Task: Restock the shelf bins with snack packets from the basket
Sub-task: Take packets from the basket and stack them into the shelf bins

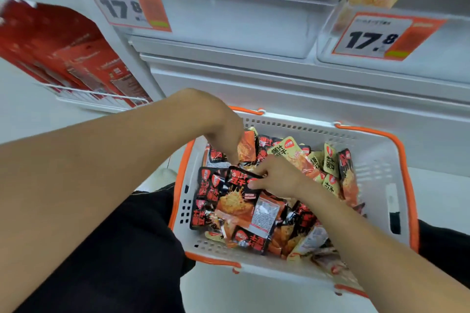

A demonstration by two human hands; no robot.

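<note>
Below the clear shelf bins (pixel 229 20), the left hand (pixel 223 132) reaches down into the white basket (pixel 376 160), fingertips pinching an orange packet (pixel 246 147). Just right, the right hand (pixel 277 175) grips a black packet (pixel 239 193) atop the snack packets (pixel 318 160).

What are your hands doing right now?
Both hands down in the basket. Right hand pinches a black packet; left hand fingers an orange packet. Shelf bin above looks nearly empty. Nothing blocking.

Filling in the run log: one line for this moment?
stage: picking | left hand: reaching among packets | right hand: pinching black packet | basket: full | bins: not yet restocked
</note>
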